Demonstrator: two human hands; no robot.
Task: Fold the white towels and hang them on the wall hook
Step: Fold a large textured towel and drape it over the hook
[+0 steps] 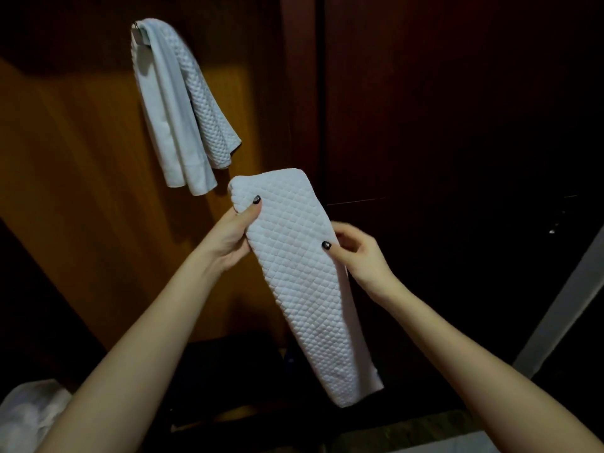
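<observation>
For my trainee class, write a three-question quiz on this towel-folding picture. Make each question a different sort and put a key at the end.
1. True or false: both the left hand and the right hand hold the folded quilted towel.
2. How many towels already hang from the wall hook? A) none B) two C) four
3. Fill in: in the picture, the smooth towel hangs to the ____ of the hanging quilted towel.
Key: 1 true; 2 B; 3 left.
</observation>
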